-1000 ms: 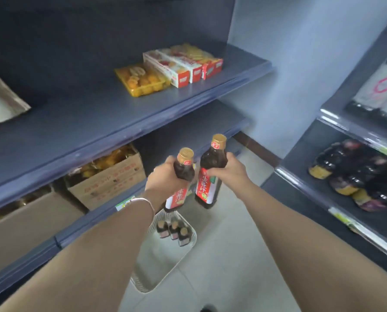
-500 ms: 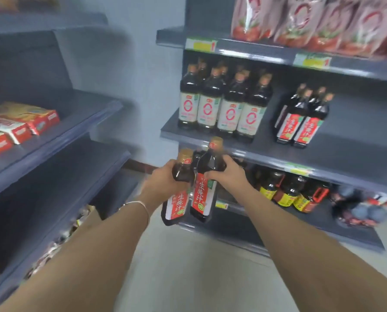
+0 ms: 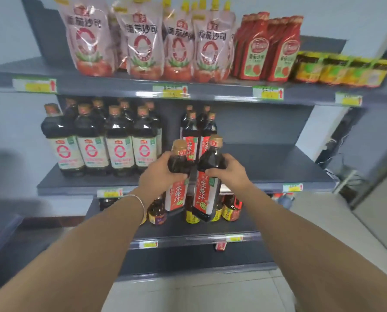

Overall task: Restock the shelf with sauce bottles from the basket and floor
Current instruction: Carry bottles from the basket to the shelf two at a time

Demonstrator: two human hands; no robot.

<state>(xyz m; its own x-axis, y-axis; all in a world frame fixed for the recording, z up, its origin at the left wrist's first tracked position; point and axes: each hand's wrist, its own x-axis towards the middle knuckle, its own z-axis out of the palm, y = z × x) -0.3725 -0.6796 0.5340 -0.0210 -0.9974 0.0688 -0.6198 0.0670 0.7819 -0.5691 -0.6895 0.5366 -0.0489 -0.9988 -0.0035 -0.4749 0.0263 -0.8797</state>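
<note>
Bottles: our left hand grips the left bottle, right hand the right bottle, half-hiding four shelved bottles

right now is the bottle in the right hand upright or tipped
Slightly tipped: the right hand grips the bottle by its shoulder, cap leaning right and base angled left, unlike the upright shelf bottles.
</note>
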